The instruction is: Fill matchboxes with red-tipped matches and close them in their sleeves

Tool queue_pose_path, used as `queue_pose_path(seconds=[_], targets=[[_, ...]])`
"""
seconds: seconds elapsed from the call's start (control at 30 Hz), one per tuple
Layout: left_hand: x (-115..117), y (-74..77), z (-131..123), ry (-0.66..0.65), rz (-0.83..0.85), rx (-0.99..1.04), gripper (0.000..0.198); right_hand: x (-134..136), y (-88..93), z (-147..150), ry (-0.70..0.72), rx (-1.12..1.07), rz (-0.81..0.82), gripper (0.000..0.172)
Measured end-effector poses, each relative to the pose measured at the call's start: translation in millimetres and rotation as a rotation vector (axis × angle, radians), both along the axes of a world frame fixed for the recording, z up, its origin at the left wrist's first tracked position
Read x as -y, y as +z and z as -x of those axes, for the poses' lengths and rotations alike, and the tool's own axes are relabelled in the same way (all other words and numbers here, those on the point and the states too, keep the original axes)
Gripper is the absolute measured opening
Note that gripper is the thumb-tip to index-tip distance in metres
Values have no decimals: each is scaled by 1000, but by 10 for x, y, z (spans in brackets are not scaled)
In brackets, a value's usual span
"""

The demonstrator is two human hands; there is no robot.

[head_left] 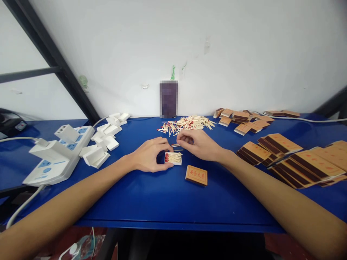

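My left hand (151, 155) is curled around a small white matchbox tray (173, 158) filled with red-tipped matches, holding it on the blue table (162, 202). My right hand (197, 144) hovers just above and right of the tray, fingers pinched together; a few loose matches (176, 145) lie under its fingertips. Whether the pinch holds a match is unclear. An orange matchbox sleeve (196, 175) lies flat just in front of the tray. A heap of loose matches (187, 124) sits behind my hands near the wall.
Empty white trays (104, 142) lie at the left beside white power strips (58, 153) with cables. Stacks of orange sleeves (292, 157) fill the right side, with more (244, 121) near the wall. A blurred dark object (168, 99) leans on the wall.
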State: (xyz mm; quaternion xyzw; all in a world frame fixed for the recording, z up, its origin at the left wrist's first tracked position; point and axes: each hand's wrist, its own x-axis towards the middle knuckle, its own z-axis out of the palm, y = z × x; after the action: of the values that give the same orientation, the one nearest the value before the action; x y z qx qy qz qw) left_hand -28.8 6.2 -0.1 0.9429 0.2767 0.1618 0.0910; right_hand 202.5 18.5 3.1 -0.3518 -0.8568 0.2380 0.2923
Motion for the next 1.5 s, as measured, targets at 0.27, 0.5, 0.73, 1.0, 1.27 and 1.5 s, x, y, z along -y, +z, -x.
queue_pose_path(seconds=[0.27, 0.5, 0.73, 1.0, 1.27, 1.5], targets=[[68, 9, -21, 154, 5, 28, 35, -126, -104, -106, 3, 178, -209, 20], [121, 22, 52, 127, -1, 26, 37, -2, 7, -60, 85, 200, -148, 25], [131, 4, 55, 139, 22, 1, 34, 59, -34, 28, 135, 254, -152, 31], [171, 12, 41, 128, 64, 13, 34, 53, -57, 18, 106, 262, -200, 29], [171, 24, 52, 149, 72, 37, 32, 39, -84, 33, 103, 156, -185, 31], [205, 29, 56, 142, 58, 52, 32, -81, -122, -95, 31, 180, -184, 35]])
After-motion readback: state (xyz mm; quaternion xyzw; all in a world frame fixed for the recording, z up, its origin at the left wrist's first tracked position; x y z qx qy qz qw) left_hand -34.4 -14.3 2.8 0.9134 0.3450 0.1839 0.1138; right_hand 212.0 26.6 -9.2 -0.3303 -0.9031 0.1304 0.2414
